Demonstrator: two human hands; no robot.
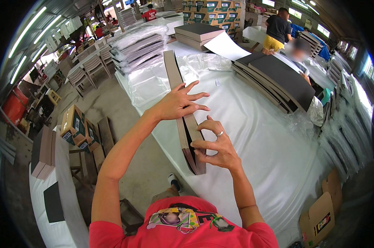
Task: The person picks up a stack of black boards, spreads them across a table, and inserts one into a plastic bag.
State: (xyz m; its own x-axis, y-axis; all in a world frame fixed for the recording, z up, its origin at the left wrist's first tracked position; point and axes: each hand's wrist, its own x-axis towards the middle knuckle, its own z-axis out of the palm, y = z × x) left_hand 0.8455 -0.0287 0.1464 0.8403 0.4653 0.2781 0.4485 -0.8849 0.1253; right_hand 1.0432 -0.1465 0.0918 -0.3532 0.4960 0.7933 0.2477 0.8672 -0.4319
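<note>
In front of me on the white-covered table, a long narrow stack of grey boards with dark faces (pixel 173 72) stands on edge, running away from me. A dark gap shows between the boards toward the near end. My left hand (pixel 176 103) lies across the middle of the stack, fingers spread and stretched to the right. My right hand (pixel 218 146), with a ring on one finger, is at the right side of the near end. Its fingers are bent, and the tips of the middle finger and thumb press at the board edges by the gap.
Dark-faced boards (pixel 277 72) lie piled at the far right of the table (pixel 253 136). Plastic-wrapped stacks (pixel 139 45) stand at the far left, more plastic-wrapped bundles (pixel 346 124) at the right. An open cardboard box (pixel 319 219) sits low right. A person (pixel 280 27) stands beyond the table.
</note>
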